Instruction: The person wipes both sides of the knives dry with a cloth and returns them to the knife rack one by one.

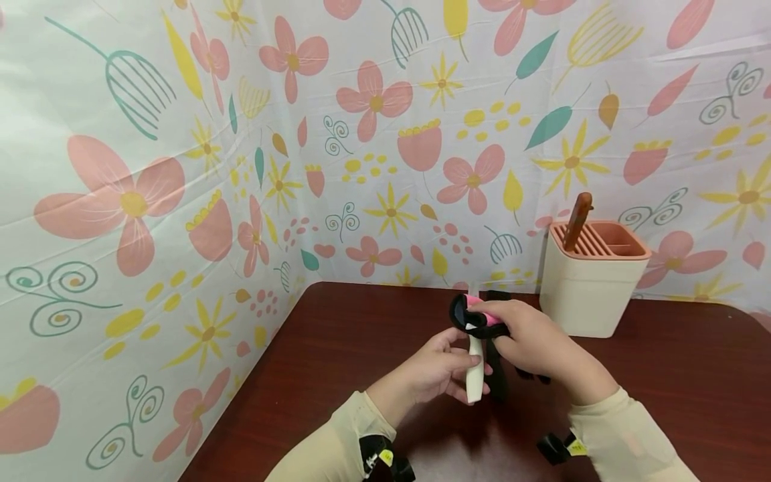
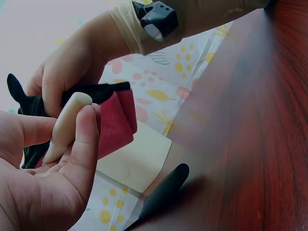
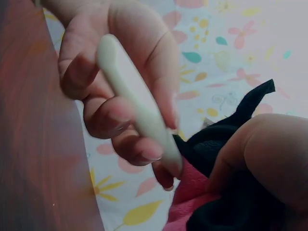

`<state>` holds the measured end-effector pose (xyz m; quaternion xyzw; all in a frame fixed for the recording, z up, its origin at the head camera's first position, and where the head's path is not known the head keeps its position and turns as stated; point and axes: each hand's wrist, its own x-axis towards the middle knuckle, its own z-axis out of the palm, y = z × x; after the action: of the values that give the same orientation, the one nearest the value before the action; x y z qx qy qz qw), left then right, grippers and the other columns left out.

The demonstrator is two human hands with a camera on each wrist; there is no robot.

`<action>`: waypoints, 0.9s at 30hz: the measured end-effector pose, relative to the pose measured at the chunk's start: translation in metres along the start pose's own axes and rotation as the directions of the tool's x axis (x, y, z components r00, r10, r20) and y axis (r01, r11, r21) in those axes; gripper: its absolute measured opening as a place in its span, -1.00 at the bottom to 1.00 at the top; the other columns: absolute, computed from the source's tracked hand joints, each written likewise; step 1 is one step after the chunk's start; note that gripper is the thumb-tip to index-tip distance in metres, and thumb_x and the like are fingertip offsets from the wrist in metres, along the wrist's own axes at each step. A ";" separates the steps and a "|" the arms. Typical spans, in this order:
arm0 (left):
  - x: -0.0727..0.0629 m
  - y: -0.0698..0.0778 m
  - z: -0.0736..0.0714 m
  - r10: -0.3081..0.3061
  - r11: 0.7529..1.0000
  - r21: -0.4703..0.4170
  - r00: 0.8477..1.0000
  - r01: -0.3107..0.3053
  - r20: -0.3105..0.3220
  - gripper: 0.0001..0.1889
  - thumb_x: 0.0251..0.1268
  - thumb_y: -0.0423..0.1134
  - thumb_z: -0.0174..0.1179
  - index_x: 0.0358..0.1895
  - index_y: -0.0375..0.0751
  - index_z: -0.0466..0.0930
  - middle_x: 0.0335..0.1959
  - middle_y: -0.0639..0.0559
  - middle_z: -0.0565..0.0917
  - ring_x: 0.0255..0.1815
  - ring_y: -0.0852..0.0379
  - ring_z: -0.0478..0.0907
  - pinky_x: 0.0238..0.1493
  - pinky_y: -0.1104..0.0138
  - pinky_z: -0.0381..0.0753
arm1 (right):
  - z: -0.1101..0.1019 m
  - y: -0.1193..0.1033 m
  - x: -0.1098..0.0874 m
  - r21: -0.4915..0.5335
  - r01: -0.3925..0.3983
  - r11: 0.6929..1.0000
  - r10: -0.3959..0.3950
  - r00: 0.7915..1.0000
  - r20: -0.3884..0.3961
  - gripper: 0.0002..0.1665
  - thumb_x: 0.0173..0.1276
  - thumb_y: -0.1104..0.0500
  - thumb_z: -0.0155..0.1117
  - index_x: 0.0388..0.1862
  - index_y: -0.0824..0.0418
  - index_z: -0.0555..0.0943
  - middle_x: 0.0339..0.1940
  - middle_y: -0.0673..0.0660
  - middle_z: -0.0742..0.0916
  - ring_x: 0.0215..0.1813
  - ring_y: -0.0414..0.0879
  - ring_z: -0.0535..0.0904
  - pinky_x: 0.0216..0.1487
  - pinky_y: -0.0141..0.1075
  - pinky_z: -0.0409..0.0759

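My left hand grips the white handle of what looks like a knife, thumb on one side and fingers on the other. Above it, my right hand pinches a pink cloth with black edging, folded around the part beyond the handle. A pale sliver shows just past the cloth's far edge; the rest of that part is hidden. In the right wrist view the white handle lies across the left fingers, its lower end meeting the cloth. Both hands are above the table.
A cream knife holder with an orange slotted top stands at the back right, a brown wooden handle rising from it. A long black object, handle-like at one end, lies on the dark red table. Flower-patterned sheeting encloses the back and left.
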<state>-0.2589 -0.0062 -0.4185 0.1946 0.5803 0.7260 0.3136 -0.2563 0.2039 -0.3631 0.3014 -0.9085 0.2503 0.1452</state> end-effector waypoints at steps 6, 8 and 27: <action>0.001 -0.001 -0.003 0.014 1.000 -0.006 1.000 -0.014 0.007 -0.47 0.50 -0.38 0.11 0.43 0.19 0.41 -0.25 -0.02 0.74 -0.39 0.10 0.78 -0.51 0.28 0.73 | -0.007 -0.005 -0.004 0.042 0.007 0.999 -0.009 0.999 0.049 -0.29 0.13 0.46 0.21 0.31 0.08 0.66 -0.06 -0.06 0.80 -0.23 -0.17 0.48 -0.21 -0.34 0.40; 0.001 -0.001 -0.005 0.017 1.000 -0.008 1.000 -0.017 0.018 -0.44 0.51 -0.39 0.10 0.45 0.24 0.40 -0.25 -0.01 0.74 -0.38 0.11 0.78 -0.51 0.27 0.73 | -0.009 -0.007 -0.005 0.060 0.006 0.998 -0.010 0.998 0.063 -0.30 0.16 0.45 0.22 0.31 0.09 0.65 0.00 -0.06 0.80 -0.22 -0.19 0.50 -0.20 -0.36 0.42; 0.002 -0.003 -0.003 0.008 1.000 -0.003 0.999 -0.008 0.037 -0.58 0.52 -0.35 0.10 0.35 0.01 0.35 -0.26 0.00 0.76 -0.39 0.12 0.79 -0.50 0.26 0.73 | -0.032 0.012 -0.012 0.238 0.077 0.968 -0.067 0.997 -0.049 -0.41 0.31 0.47 0.25 0.20 -0.05 0.71 0.05 -0.05 0.81 -0.01 -0.43 0.61 -0.03 -0.49 0.56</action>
<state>-0.2620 -0.0064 -0.4219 0.2098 0.5727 0.7242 0.3218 -0.2507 0.2356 -0.3460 0.3445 -0.8570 0.3586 0.1350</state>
